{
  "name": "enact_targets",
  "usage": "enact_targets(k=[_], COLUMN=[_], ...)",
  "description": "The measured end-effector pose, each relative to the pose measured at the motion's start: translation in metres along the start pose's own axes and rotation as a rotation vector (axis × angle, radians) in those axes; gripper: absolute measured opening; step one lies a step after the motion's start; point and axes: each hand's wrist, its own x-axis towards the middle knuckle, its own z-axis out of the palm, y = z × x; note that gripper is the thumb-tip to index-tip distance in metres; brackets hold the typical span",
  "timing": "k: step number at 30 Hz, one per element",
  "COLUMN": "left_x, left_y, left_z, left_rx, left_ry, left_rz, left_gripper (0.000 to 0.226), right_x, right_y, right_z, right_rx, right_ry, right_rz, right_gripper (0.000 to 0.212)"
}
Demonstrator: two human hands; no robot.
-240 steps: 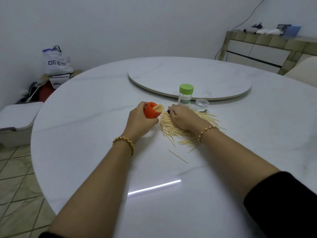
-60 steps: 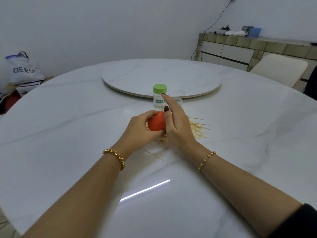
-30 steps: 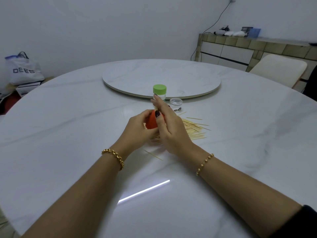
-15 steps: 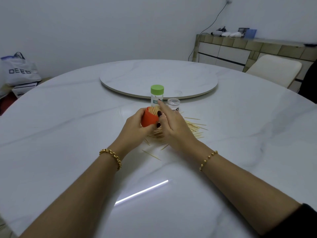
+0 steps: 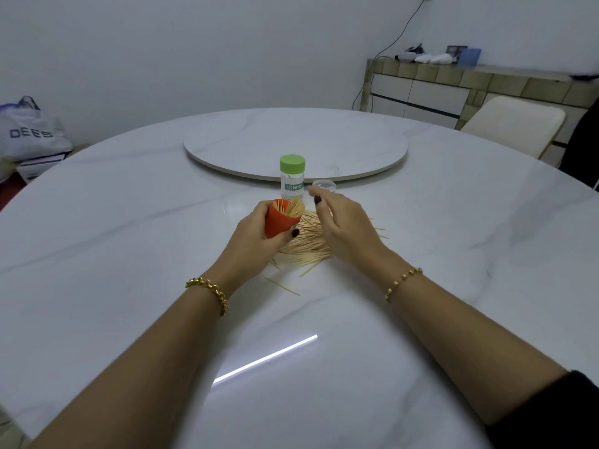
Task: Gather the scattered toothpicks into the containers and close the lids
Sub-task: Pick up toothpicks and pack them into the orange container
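Note:
My left hand grips an orange container, tilted with its mouth up and to the right; toothpick ends show in the mouth. My right hand hovers just right of it with relaxed fingers, holding nothing I can see. Under and between the hands lies a pile of toothpicks on the white round table. One stray toothpick lies nearer to me. Behind the hands stands a clear container with a green lid, closed. A clear lid lies right of it.
A round turntable sits in the table's middle, beyond the containers. A cream chair stands at the far right edge, a sideboard behind it. A white bag is on the floor at far left.
My right hand has lifted off the orange container's mouth and moved a little to the right. The container now stands more upright in my left hand, with toothpicks showing in its mouth.

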Motion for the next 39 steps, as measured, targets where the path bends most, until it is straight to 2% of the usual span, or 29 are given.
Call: enact_targets(k=[5, 8, 17, 27, 33, 39], left_x=[0.0, -0.001, -0.002, -0.002, -0.002, -0.001], left_y=[0.001, 0.001, 0.001, 0.0, -0.002, -0.004], left_z=[0.001, 0.001, 0.002, 0.001, -0.001, -0.003], left_rx=[0.029, 0.033, 0.051, 0.104, 0.131, 0.145], left_ry=[0.0, -0.002, -0.007, 0.019, 0.041, 0.063], left_rz=[-0.006, -0.008, 0.002, 0.025, 0.023, 0.022], left_gripper=[0.045, 0.046, 0.046, 0.047, 0.05, 0.05], right_x=[0.008, 0.007, 0.005, 0.007, 0.007, 0.006], right_y=[0.04, 0.051, 0.048, 0.052, 0.047, 0.032], right_z=[-0.006, -0.008, -0.005, -0.006, -0.006, -0.009], right_rx=[-0.246, -0.325, -0.366, -0.372, -0.22, -0.043], right_ry=[-0.232, -0.284, -0.127, -0.057, 0.086, 0.266], right_rz=[0.155, 0.162, 0.131, 0.151, 0.096, -0.064], right_gripper=[0.025, 0.024, 0.016, 0.015, 0.014, 0.016])
